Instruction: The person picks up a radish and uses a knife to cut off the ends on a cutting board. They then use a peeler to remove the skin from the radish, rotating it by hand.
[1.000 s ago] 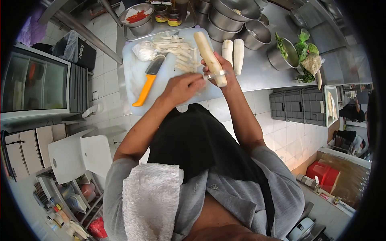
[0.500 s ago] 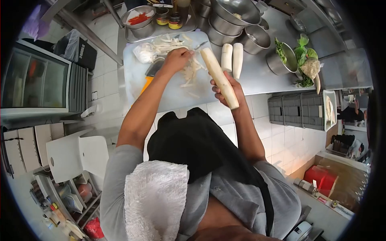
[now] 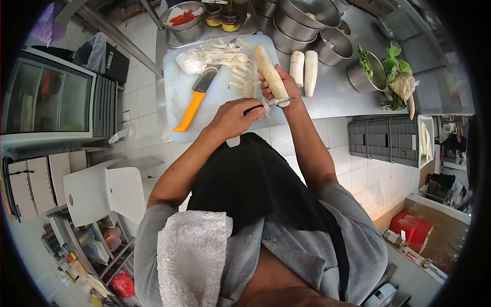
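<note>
My right hand [image 3: 280, 84] grips a long white radish [image 3: 268, 70] that slants over the right edge of the cutting board. In my left hand [image 3: 236, 116] is a peeler [image 3: 281, 102], its blade at the radish's near end. Pale peel strips [image 3: 238, 64] lie across the white cutting board [image 3: 176, 89]. A knife with an orange handle [image 3: 189, 111] rests on the board's left part, beside a crumpled white thing [image 3: 191, 61] that I cannot identify. Right of the board lie two paler radishes [image 3: 296, 69], side by side on the steel table.
Metal bowls and pots [image 3: 294, 41] stand behind the radishes. A pot with greens [image 3: 365, 77] is at the right. Behind the board, a tray [image 3: 250, 25] holds jars and a bowl of red pieces [image 3: 183, 19]. A grey crate [image 3: 383, 140] stands below the table's right side.
My left hand has come back toward my body, bringing the peeler to the radish's near end. The knife, formerly partly behind my arm, now shows fully. My view has shifted slightly.
</note>
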A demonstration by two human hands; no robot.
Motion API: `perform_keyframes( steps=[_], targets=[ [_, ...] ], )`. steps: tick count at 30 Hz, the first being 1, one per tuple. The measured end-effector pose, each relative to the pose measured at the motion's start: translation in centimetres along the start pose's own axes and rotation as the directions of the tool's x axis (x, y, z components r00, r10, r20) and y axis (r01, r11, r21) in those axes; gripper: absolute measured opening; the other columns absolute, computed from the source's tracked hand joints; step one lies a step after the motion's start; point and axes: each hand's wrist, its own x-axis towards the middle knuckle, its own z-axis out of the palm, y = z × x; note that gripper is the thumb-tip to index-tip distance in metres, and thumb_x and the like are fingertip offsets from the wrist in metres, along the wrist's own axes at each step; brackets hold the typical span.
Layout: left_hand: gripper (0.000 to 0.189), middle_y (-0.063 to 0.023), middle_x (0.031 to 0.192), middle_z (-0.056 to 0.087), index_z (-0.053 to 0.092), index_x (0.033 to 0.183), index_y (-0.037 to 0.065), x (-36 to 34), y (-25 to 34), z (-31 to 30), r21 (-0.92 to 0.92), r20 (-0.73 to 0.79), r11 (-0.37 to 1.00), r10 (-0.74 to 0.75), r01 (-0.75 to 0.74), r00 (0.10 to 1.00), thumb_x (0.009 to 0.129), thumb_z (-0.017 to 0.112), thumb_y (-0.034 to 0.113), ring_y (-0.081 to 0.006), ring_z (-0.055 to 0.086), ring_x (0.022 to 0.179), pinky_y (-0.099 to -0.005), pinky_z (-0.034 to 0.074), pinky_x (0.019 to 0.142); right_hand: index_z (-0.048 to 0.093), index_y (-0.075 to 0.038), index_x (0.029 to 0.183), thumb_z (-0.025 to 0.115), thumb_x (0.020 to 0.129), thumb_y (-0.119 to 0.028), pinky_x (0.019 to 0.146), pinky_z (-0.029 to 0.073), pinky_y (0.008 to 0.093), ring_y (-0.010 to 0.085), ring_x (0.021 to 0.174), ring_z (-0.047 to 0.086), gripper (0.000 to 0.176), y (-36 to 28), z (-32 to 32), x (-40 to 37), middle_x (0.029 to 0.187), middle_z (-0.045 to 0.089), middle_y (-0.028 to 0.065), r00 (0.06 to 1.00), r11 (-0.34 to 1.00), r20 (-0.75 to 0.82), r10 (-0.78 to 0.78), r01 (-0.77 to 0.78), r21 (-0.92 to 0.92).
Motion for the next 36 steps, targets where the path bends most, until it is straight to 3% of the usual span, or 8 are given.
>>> perform_keyframes(
  steps=[2,5,9,13,19,26,32,36],
  targets=[
    [0.029,-0.0078,0.092,0.068,0.067,0.107,0.004,0.2,-0.8,0.1,0.052,-0.042,0.996,0.076,-0.074,0.996,0.094,0.063,0.029,-0.0165,0.061,0.080,-0.0303,0.049,0.075,0.054,-0.002,0.113,0.047,0.099,-0.047,0.051,0.049,0.0294,0.0191,0.065,0.059,0.048,0.1,0.6,-0.4,0.086,0.062,0.0103,1.000,1.000,0.003,-0.008,0.008,-0.004],
    [0.030,-0.0060,0.087,0.068,0.068,0.105,0.005,3.8,-5.6,-0.3,-0.122,-0.084,0.991,-0.056,0.046,0.995,0.094,0.061,0.032,-0.0152,0.061,0.080,-0.0301,0.049,0.074,0.054,-0.002,0.113,0.047,0.098,-0.048,0.047,0.048,0.0294,0.0188,0.065,0.059,0.049,0.5,1.2,-2.2,0.086,0.061,0.0104,0.999,0.990,0.033,-0.021,0.025,-0.136],
    [0.035,-0.0024,0.075,0.062,0.069,0.098,0.004,10.2,-10.3,-2.9,-0.052,-0.115,0.973,-0.230,0.225,0.966,0.092,0.062,0.038,-0.0118,0.055,0.070,-0.0289,0.047,0.067,0.054,-0.002,0.115,0.047,0.099,-0.048,0.045,0.047,0.0293,0.0183,0.064,0.058,0.050,2.0,1.5,-5.4,0.086,0.061,0.0109,0.998,0.983,-0.061,-0.001,-0.010,-0.185],
    [0.035,-0.0011,0.070,0.059,0.070,0.095,0.005,9.8,-7.1,-3.6,-0.116,-0.056,0.934,-0.347,0.339,0.936,0.092,0.062,0.039,-0.0104,0.053,0.066,-0.0288,0.044,0.063,0.053,-0.001,0.120,0.044,0.100,-0.045,0.049,0.049,0.0288,0.0178,0.067,0.059,0.049,1.7,1.8,-6.7,0.089,0.062,0.0109,0.996,0.979,-0.080,-0.026,0.009,-0.203],
    [0.027,-0.0042,0.082,0.066,0.069,0.103,0.005,3.5,-5.9,0.3,-0.338,-0.103,0.940,-0.086,0.046,0.991,0.093,0.064,0.029,-0.0107,0.057,0.074,-0.0280,0.048,0.069,0.053,0.000,0.119,0.040,0.101,-0.043,0.057,0.053,0.0327,0.0202,0.070,0.060,0.049,-0.5,-0.3,-2.5,0.092,0.064,0.0127,0.996,1.000,-0.093,-0.011,0.012,0.007],
    [0.032,-0.0105,0.094,0.070,0.068,0.107,0.009,-0.8,-0.1,-1.0,-0.083,0.019,0.993,-0.086,0.087,0.996,0.092,0.062,0.036,-0.0286,0.066,0.088,-0.0365,0.051,0.077,0.054,0.000,0.112,0.038,0.101,-0.046,0.055,0.052,0.0336,0.0212,0.066,0.061,0.050,-0.2,0.3,0.9,0.086,0.063,0.0114,0.999,0.998,-0.052,-0.010,0.006,-0.069],
    [0.028,-0.0085,0.089,0.069,0.068,0.106,0.005,0.0,-2.7,-0.3,0.112,-0.124,0.982,0.164,-0.150,0.979,0.092,0.065,0.029,-0.0186,0.063,0.077,-0.0319,0.049,0.072,0.055,-0.001,0.110,0.041,0.101,-0.047,0.054,0.051,0.0339,0.0204,0.063,0.058,0.049,0.5,3.0,-0.7,0.083,0.062,0.0105,0.982,0.964,-0.158,-0.108,0.064,-0.258],
    [0.031,-0.0053,0.085,0.070,0.070,0.101,0.008,7.9,-7.2,-2.6,0.007,-0.063,0.984,-0.176,0.177,0.982,0.092,0.061,0.036,-0.0182,0.062,0.076,-0.0328,0.049,0.070,0.056,-0.002,0.111,0.043,0.100,-0.048,0.053,0.050,0.0336,0.0193,0.060,0.056,0.049,1.7,2.5,-2.8,0.080,0.061,0.0102,0.974,0.948,-0.200,-0.109,0.041,-0.317]
  ],
)
